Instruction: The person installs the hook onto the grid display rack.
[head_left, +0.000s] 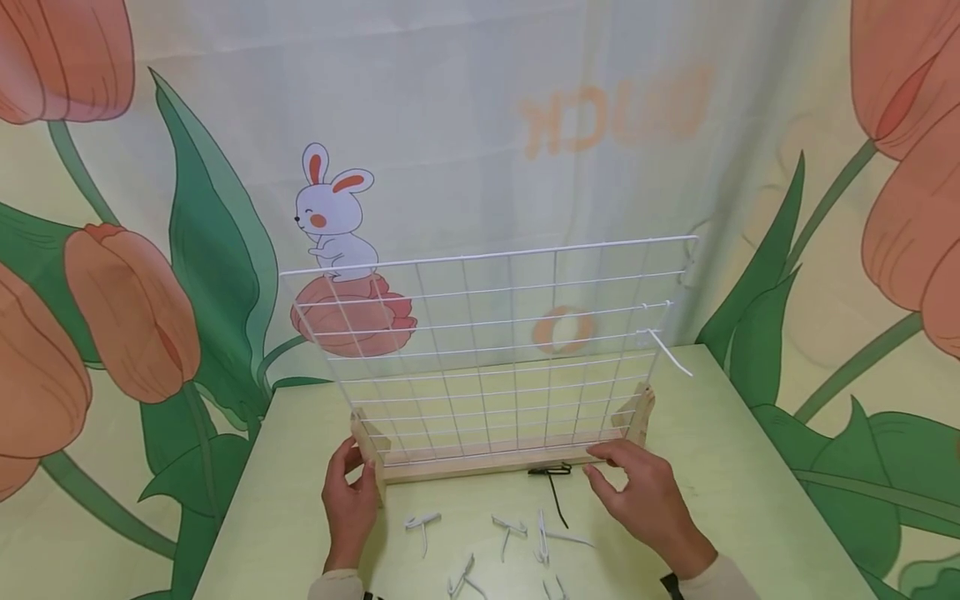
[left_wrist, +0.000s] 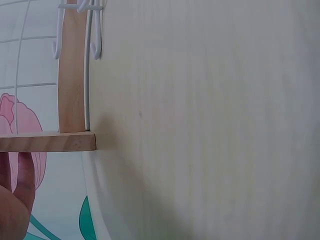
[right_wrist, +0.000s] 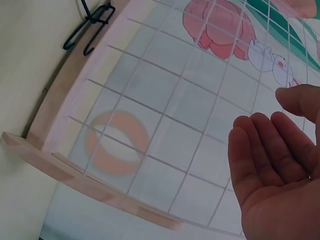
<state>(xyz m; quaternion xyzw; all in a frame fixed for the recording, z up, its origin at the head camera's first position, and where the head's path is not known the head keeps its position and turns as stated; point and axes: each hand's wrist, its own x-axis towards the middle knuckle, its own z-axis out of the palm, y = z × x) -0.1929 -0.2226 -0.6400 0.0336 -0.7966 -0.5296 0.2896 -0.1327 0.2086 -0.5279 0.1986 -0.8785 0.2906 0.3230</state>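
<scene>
A white wire grid panel (head_left: 487, 358) stands tilted in a wooden base (head_left: 480, 461). At its left end, my left hand (head_left: 350, 504) touches the outer face of the wooden side piece (left_wrist: 47, 142) with its fingers. My right hand (head_left: 641, 492) hovers by the base's right front, thumb and fingers apart, nothing between them; its palm shows in the right wrist view. Just left of it, a black wire hook (head_left: 555, 487) lies against the base. One white hook (head_left: 667, 350) hangs on the grid's upper right.
Several loose white hooks, among them a left one (head_left: 423, 527) and a right one (head_left: 551, 537), lie on the pale table (head_left: 277, 500) in front of the base. A printed curtain (head_left: 465, 150) with tulips and a rabbit hangs behind and at both sides.
</scene>
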